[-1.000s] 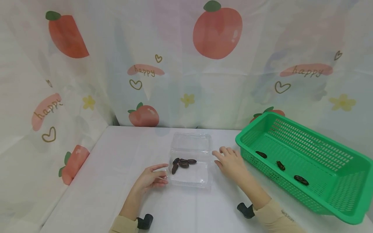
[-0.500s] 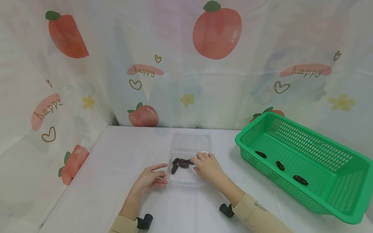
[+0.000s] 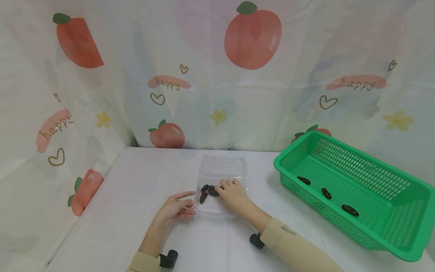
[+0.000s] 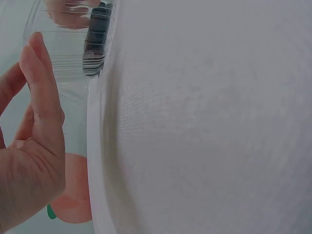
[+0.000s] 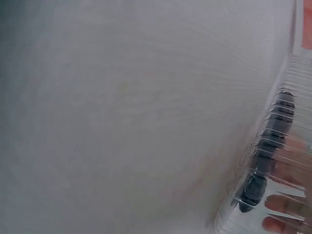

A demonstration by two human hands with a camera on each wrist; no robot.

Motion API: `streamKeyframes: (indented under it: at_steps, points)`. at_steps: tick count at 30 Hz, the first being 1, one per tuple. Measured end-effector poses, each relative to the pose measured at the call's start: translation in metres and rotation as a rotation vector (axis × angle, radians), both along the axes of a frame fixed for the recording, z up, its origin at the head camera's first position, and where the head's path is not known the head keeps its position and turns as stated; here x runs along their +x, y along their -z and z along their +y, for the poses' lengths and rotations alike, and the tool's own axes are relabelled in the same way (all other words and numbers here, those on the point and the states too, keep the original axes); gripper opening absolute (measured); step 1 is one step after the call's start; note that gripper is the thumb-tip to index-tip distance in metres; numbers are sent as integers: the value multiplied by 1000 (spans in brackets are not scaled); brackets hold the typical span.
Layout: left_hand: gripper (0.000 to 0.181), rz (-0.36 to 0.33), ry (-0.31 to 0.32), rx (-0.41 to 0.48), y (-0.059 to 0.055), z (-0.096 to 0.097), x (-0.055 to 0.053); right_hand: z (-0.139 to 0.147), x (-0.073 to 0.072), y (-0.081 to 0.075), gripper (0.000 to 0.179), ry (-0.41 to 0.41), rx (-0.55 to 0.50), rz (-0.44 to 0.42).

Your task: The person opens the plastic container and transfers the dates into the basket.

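Reading "happy" in brown script on three pink patches of the printed backdrop (image 3: 200, 45), among outlined hearts, red fruits and yellow flowers; also noticing small lettering on the right sleeve (image 3: 293, 241) (too tiny to make out); now bending the right grip (image 3: 232, 196) over the cluster of dark brown oval pieces (image 3: 203, 197) inside the opened clear plastic box (image 3: 210, 208); reaching farther left than half a second ago, and well left of the spot beside the box from a second ago; curving the fingers down at the cluster's right end, partly covering it, and being unable to tell whether pinching a piece; keeping the left grip (image 3: 176, 207) at the box's left side, just as in both earlier frames; extending those fingers loosely, nearly straight, touching the clear wall without curling round anything; seeing the cluster's dark ends through the ribbed wall in both wrist views; still finding three brown pieces (image 3: 350, 210) lying apart in the green basket (image 3: 319, 205), unmoved; standing, basket and box alike, on the white-covered counter (image 3: 149, 170).
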State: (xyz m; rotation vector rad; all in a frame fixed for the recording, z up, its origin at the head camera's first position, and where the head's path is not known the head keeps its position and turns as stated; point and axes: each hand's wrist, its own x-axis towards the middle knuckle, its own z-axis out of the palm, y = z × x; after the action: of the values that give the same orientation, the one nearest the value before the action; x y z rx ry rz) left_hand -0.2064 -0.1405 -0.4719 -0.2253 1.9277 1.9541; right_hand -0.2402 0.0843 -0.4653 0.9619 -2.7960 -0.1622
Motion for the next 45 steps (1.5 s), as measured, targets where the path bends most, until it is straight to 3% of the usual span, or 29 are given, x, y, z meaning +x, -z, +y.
streamKeyframes:
  at_steps: [9,29,38,45]
  points:
    - [43,-16,-13,-12,0,0,0,-10,-6,4,33,14,79,-1]
    - [45,-19,7,9,1,-1,0,-12,-8,7,36,12,106,21]
    - [46,-18,7,20,-3,0,-1,-13,-6,4,33,31,85,-22]
    - [46,-23,27,24,-1,-1,-2,-7,-2,-1,28,-12,15,29]
